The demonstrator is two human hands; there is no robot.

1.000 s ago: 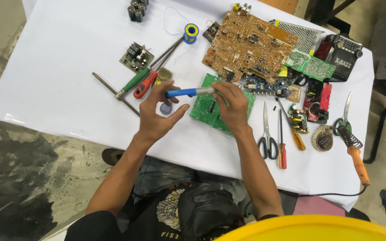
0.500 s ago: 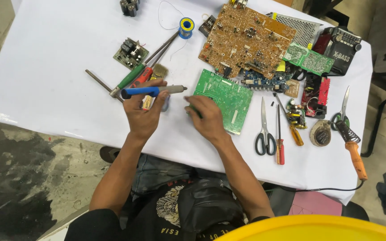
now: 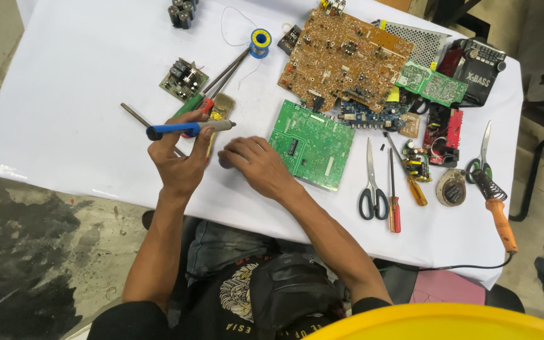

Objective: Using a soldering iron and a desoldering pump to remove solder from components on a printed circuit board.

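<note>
My left hand (image 3: 177, 160) grips a blue-handled tool (image 3: 187, 128) with a grey tip, held level above the white table (image 3: 64, 94). Just to its right, my right hand (image 3: 256, 165) lies knuckles up on the table. Its fingertips curl around a small dark bluish thing (image 3: 223, 163) that is mostly hidden. A green circuit board (image 3: 313, 143) lies flat right beside the right hand, untouched. Behind the left hand lie a green-handled and a red-handled screwdriver (image 3: 196, 104) and a small brush (image 3: 220, 107).
A large brown circuit board (image 3: 341, 60) and smaller boards fill the back right. Black-handled scissors (image 3: 371, 182), two screwdrivers (image 3: 395, 198), a round tin (image 3: 451, 187), and an orange soldering iron (image 3: 495, 211) lie right. A solder spool (image 3: 260, 39) and a small board (image 3: 184, 79) sit further back.
Both hands have left the green board and shifted left. The blue tool went from over the board into my left hand, away from it. My right hand dropped to the table.
</note>
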